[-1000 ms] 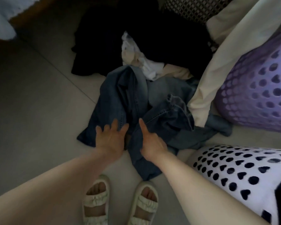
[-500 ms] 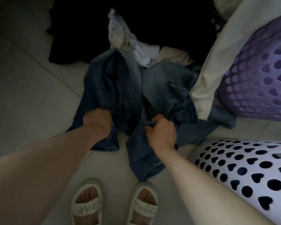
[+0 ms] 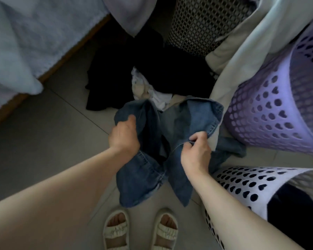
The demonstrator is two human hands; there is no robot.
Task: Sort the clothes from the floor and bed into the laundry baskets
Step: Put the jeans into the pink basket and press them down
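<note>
Blue denim jeans [image 3: 170, 134] are gripped by both hands, left hand [image 3: 124, 135] and right hand [image 3: 195, 154], at frame centre; black clothes [image 3: 152, 76] remain unsorted on the floor [image 3: 43, 127].

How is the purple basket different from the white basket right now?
The purple basket has a pale cloth draped over its rim; the white basket has none, and holds something dark inside. The purple one stands farther from the person; the white one sits beside the right arm. Both have heart-shaped holes.
</note>
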